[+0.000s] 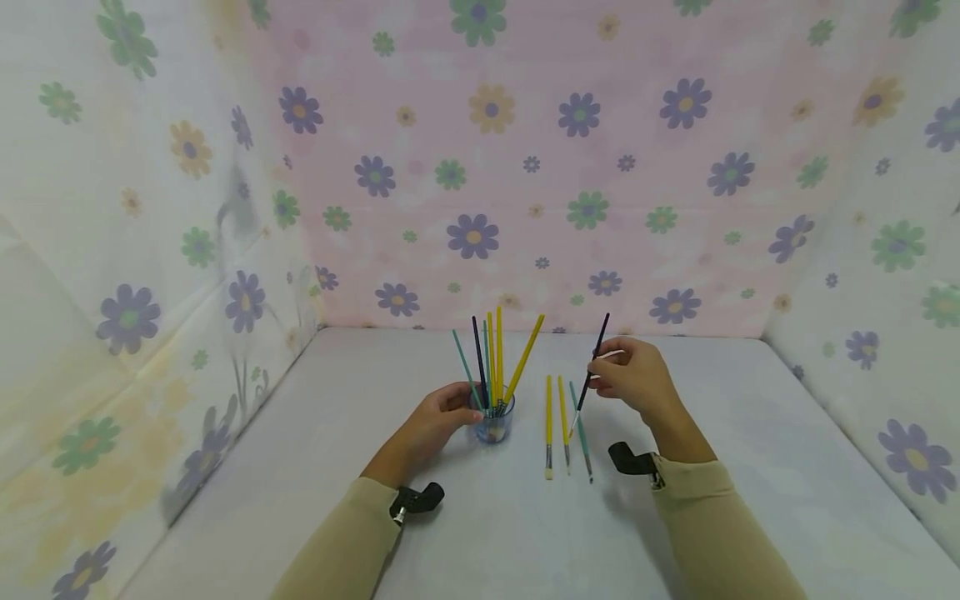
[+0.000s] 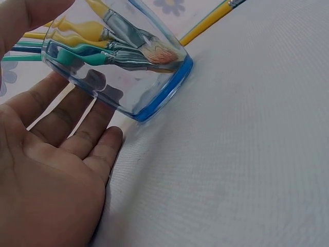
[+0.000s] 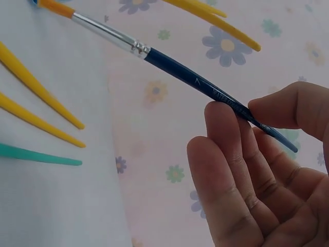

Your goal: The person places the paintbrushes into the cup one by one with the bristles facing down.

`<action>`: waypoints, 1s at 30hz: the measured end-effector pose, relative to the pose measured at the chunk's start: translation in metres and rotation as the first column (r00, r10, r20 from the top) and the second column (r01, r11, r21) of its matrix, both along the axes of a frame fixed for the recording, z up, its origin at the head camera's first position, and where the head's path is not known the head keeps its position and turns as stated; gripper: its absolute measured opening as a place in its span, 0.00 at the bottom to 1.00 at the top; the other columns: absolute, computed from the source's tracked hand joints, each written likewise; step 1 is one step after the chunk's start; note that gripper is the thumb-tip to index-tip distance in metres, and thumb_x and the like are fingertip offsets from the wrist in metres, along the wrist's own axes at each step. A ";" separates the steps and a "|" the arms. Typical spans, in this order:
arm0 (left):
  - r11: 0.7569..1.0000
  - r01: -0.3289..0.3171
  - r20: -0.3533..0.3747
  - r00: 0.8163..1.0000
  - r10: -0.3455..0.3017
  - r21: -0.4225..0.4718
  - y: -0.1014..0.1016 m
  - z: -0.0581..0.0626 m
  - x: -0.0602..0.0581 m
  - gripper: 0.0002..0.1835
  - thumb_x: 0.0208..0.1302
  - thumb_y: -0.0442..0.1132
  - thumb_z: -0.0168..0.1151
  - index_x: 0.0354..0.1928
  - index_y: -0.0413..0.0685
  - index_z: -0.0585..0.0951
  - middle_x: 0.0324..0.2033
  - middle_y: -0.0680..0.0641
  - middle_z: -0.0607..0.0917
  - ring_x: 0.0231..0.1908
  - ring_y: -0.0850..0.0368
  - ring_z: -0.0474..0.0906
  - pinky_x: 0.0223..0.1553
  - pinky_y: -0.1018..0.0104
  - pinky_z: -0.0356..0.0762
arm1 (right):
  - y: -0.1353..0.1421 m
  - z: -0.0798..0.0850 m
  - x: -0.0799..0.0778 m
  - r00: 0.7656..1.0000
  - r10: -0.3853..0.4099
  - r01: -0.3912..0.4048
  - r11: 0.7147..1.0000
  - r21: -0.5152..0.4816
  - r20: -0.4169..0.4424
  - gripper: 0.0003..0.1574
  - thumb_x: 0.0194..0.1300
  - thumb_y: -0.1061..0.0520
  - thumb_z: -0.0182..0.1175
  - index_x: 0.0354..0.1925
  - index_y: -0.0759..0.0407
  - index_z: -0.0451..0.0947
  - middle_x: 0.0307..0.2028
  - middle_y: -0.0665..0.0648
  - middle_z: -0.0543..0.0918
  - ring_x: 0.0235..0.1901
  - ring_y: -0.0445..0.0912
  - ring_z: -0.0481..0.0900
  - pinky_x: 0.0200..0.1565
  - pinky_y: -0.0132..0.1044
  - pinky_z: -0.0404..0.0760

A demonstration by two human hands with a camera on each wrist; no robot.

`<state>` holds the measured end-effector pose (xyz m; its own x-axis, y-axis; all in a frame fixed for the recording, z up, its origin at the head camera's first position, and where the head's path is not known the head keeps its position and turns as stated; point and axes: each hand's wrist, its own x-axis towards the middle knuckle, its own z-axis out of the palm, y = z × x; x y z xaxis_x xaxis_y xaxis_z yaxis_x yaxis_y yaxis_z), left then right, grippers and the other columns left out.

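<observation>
My left hand [image 1: 435, 421] holds a clear glass cup [image 1: 492, 429] by its side, thumb near the front and fingers reaching behind. Several yellow, teal and dark paintbrushes stand in the cup, bristles down; in the left wrist view its blue base [image 2: 164, 95] shows by the white surface. My right hand [image 1: 636, 375] pinches a dark blue paintbrush [image 3: 185, 74] between thumb and fingertips, near the thin end of its handle. That brush slants with its orange bristles [image 3: 56, 7] downward, over the three brushes lying on the table.
Two yellow brushes [image 1: 549, 417] and a teal brush [image 1: 581, 437] lie side by side on the white table [image 1: 480, 533], right of the cup, bristles toward me. Flower-patterned cloth [image 1: 525, 242] walls off the back and both sides. Each wrist wears a black camera mount [image 1: 632, 459].
</observation>
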<state>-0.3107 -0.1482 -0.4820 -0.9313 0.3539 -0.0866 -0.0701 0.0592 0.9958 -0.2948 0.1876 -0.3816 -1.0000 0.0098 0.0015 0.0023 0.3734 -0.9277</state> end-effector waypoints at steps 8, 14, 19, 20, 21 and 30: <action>0.999 -0.012 -0.011 1.000 0.012 -0.031 -0.002 0.000 0.001 0.34 0.65 0.39 0.72 0.73 0.52 0.72 0.69 0.49 0.77 0.70 0.51 0.71 0.76 0.48 0.64 | -0.006 0.004 0.000 0.999 -0.016 0.015 1.000 -0.003 -0.045 0.21 0.71 0.53 0.66 0.57 0.60 0.75 0.48 0.65 0.87 0.40 0.53 0.91 0.40 0.39 0.90; 1.000 0.009 -0.023 1.000 -0.008 0.003 -0.001 -0.001 0.000 0.33 0.67 0.37 0.70 0.73 0.49 0.71 0.70 0.47 0.76 0.71 0.50 0.70 0.76 0.47 0.63 | -0.008 0.007 0.001 0.998 -0.012 0.011 1.000 -0.022 -0.056 0.21 0.71 0.53 0.66 0.57 0.60 0.76 0.50 0.65 0.87 0.41 0.53 0.91 0.42 0.38 0.90; 1.000 0.015 -0.027 1.000 -0.016 -0.014 0.003 0.000 0.001 0.33 0.66 0.38 0.70 0.72 0.51 0.72 0.69 0.48 0.77 0.70 0.51 0.71 0.75 0.48 0.65 | -0.010 0.008 0.005 0.996 -0.021 0.019 0.999 -0.029 -0.085 0.18 0.71 0.54 0.66 0.55 0.60 0.76 0.49 0.64 0.87 0.40 0.50 0.92 0.42 0.38 0.90; 1.000 0.017 -0.031 0.999 -0.018 -0.020 0.004 0.000 0.002 0.33 0.67 0.39 0.70 0.72 0.51 0.72 0.69 0.48 0.77 0.69 0.51 0.72 0.75 0.48 0.65 | -0.011 0.008 0.006 0.996 -0.020 0.017 0.999 -0.034 -0.091 0.18 0.71 0.55 0.66 0.55 0.60 0.77 0.49 0.64 0.87 0.40 0.50 0.92 0.42 0.38 0.90; 1.000 0.014 -0.029 0.999 -0.015 -0.023 0.004 -0.001 0.002 0.33 0.66 0.39 0.71 0.72 0.52 0.72 0.68 0.48 0.77 0.69 0.51 0.72 0.75 0.48 0.65 | -0.012 0.009 0.007 0.995 -0.017 0.014 0.999 -0.037 -0.100 0.17 0.71 0.55 0.66 0.54 0.60 0.77 0.49 0.64 0.87 0.40 0.50 0.91 0.42 0.38 0.90; 1.000 -0.005 -0.016 1.000 0.005 -0.020 0.000 0.001 0.003 0.34 0.65 0.39 0.72 0.72 0.53 0.72 0.69 0.50 0.77 0.70 0.52 0.71 0.76 0.48 0.63 | -0.024 0.012 0.011 0.982 0.030 -0.047 0.995 -0.086 -0.186 0.18 0.71 0.57 0.67 0.53 0.65 0.77 0.49 0.66 0.86 0.43 0.55 0.91 0.44 0.41 0.90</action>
